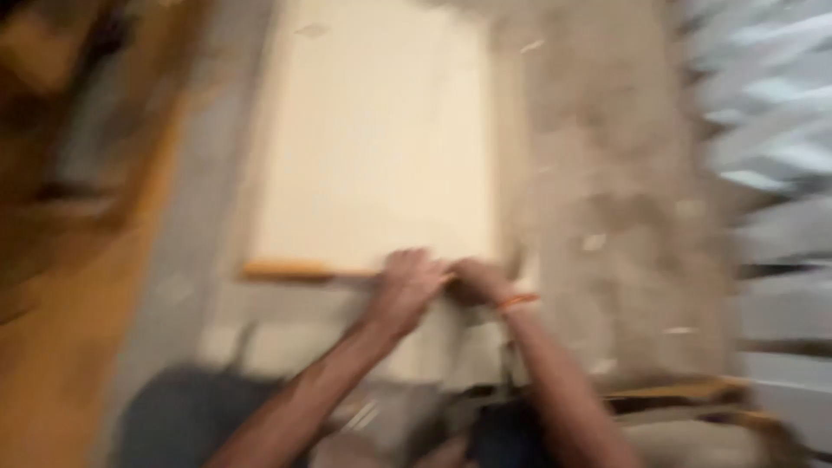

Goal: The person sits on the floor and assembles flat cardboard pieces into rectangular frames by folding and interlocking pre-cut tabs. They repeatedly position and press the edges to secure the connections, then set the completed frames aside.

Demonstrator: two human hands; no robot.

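Observation:
The whole view is smeared by motion. A large pale cream board (pixel 373 130) lies flat on the dusty floor, its near edge showing as an orange-brown wooden strip (pixel 286 270). My left hand (pixel 407 286) and my right hand (pixel 477 282) rest side by side on that near edge, fingers curled down onto it. An orange band (pixel 517 301) circles my right wrist. Whether either hand grips the edge or only presses on it is lost in the blur.
Grey-brown dusty ground (pixel 624 199) with small scraps spreads to the right. Pale corrugated sheeting (pixel 771 130) lines the right side. A brown wooden surface (pixel 61 347) runs down the left. My dark-clothed knees (pixel 182 416) are at the bottom.

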